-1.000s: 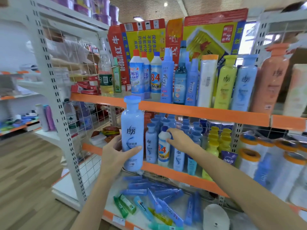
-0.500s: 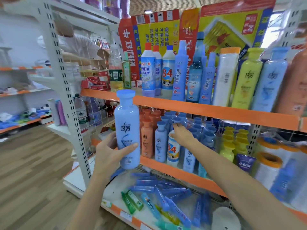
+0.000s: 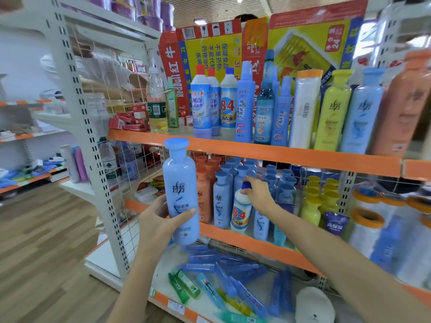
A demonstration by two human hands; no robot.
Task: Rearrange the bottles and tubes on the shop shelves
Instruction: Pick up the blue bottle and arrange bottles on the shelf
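Mid-task at shop shelves. The left hand [image 3: 161,220] grips a tall blue shampoo bottle [image 3: 180,194] upright, off the shelf. Just right of it, the right hand [image 3: 256,194] closes over the cap of a white "84" bottle [image 3: 241,213] standing among blue bottles on the middle shelf [image 3: 251,243]. Below both hands, tubes [image 3: 224,276] lie jumbled, seemingly unsorted. Much appears left.

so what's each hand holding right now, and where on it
The left hand holds the big blue bottle around its lower body, upright, off the shelf. The right hand grips the 84 bottle by its blue cap.
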